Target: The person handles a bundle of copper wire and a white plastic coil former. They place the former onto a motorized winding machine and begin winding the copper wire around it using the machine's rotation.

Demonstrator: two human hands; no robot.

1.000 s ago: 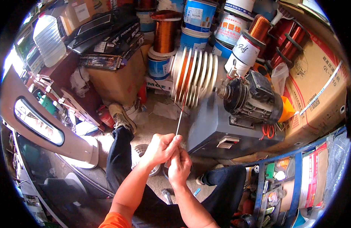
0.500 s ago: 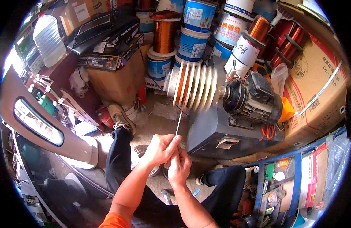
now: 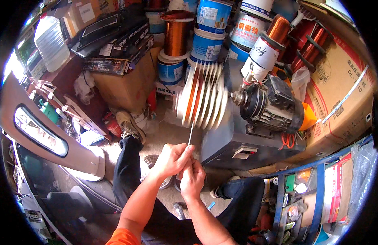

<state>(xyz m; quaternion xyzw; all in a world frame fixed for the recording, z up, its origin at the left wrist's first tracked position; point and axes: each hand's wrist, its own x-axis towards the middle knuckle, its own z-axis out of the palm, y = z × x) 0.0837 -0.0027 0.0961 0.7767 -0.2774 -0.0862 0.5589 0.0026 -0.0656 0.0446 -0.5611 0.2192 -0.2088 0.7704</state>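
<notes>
My left hand [image 3: 171, 160] and my right hand [image 3: 192, 179] are closed together, one against the other, in front of my knees. Between their fingers runs a thin, pale strand of wire [image 3: 191, 135], pulled straight up to the winding former [image 3: 202, 98]. That former is a row of whitish discs, blurred by motion, with copper-coloured wire in the grooves toward its left end. A shaft joins it to the dark electric motor [image 3: 272, 104] on the right. How the fingers grip the strand is partly hidden by the thumbs.
The motor sits on a grey metal cabinet [image 3: 225, 143] with a switch. Behind stand blue-and-white buckets [image 3: 208, 47] and a copper wire spool [image 3: 176, 38]. A large carton [image 3: 340, 90] is at right, above a blue-framed shelf [image 3: 317, 196]. A small basket [image 3: 150, 161] rests on the floor.
The former has turned, and its blurred discs now slant differently and lie slightly further left. The strand meets it at a slightly different angle. Both hands have stayed almost in place.
</notes>
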